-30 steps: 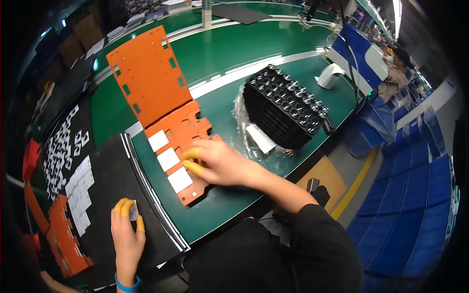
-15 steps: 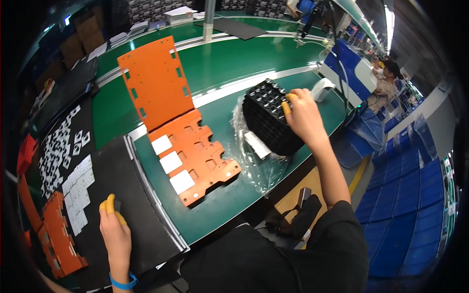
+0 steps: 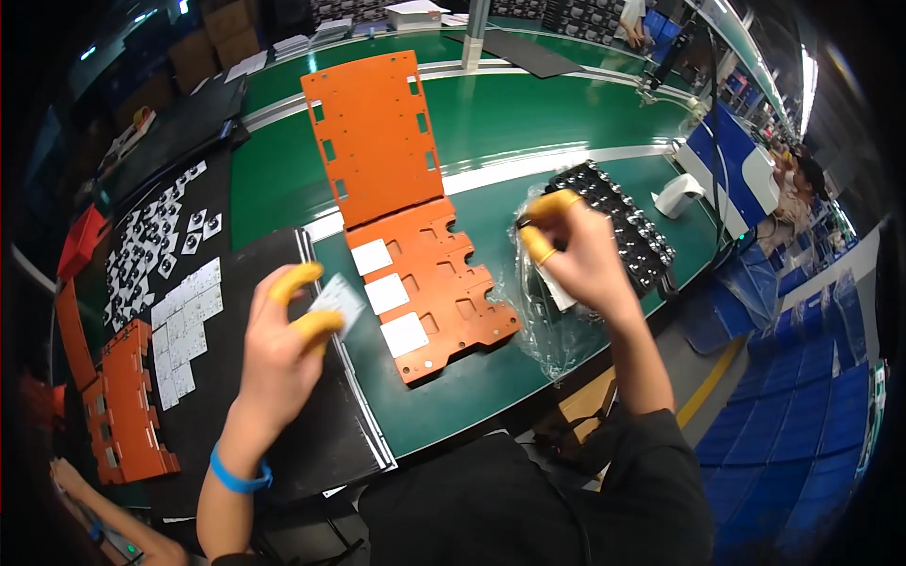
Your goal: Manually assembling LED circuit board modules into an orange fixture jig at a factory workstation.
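Between the yellow-covered thumb and finger of my left hand (image 3: 281,354) is a thin white square board (image 3: 338,307), held over the edge of the black mat. My right hand (image 3: 587,253), also with yellow finger covers, pinches a small black part (image 3: 525,223) in front of the stack of black trays (image 3: 628,226). The top tray carries rows of small black parts. Between my hands lies an orange fixture (image 3: 444,274), its lid (image 3: 377,141) folded open away from me. Three white square pieces (image 3: 387,293) sit along its left side.
Clear plastic wrap (image 3: 547,349) lies around the trays. On the black mat (image 3: 274,424) at left are white boards (image 3: 184,330) and rows of black-and-white pieces (image 3: 151,245). Another orange fixture (image 3: 132,406) stands farther left, near another person's arm (image 3: 123,519). A white scanner-like device (image 3: 678,194) is at right.
My left hand has risen from the black mat and moved right, now showing the white board. The right hand has come off the trays leftward with the small black part.
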A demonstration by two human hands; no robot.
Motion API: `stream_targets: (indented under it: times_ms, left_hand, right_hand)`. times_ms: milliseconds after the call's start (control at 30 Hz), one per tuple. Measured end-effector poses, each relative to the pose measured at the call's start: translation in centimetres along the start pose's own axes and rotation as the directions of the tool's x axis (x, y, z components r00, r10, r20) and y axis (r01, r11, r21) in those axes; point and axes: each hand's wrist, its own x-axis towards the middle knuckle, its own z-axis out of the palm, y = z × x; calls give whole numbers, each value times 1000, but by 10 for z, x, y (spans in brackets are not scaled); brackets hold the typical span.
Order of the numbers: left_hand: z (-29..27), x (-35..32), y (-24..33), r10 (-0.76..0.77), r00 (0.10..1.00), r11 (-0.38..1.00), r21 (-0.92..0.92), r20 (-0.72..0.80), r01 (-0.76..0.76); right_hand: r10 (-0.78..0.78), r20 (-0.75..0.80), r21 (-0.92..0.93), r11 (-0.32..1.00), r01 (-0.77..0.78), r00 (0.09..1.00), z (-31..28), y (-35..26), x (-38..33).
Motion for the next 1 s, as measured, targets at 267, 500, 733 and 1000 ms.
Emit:
stream_targets:
  times_ms: [267, 500, 733, 1000]
  left_hand:
    - [70, 27, -35, -269, 958, 773, -571, 99, 276]
    - [101, 11, -44, -383, 893, 342, -862, 235, 374]
    - [99, 13, -43, -497, 813, 236, -855, 302, 462]
    - [96, 10, -32, -434, 859, 315, -848, 272, 428]
  right_hand:
    - [-191, 290, 511, 860, 17, 938, 97, -24, 21]
    - [-78, 269, 626, 772, -113, 960, 134, -1, 8]
    - [-53, 239, 574, 813, -97, 970, 127, -4, 4]
    - [-453, -58, 174, 873, 456, 890, 131, 0, 4]
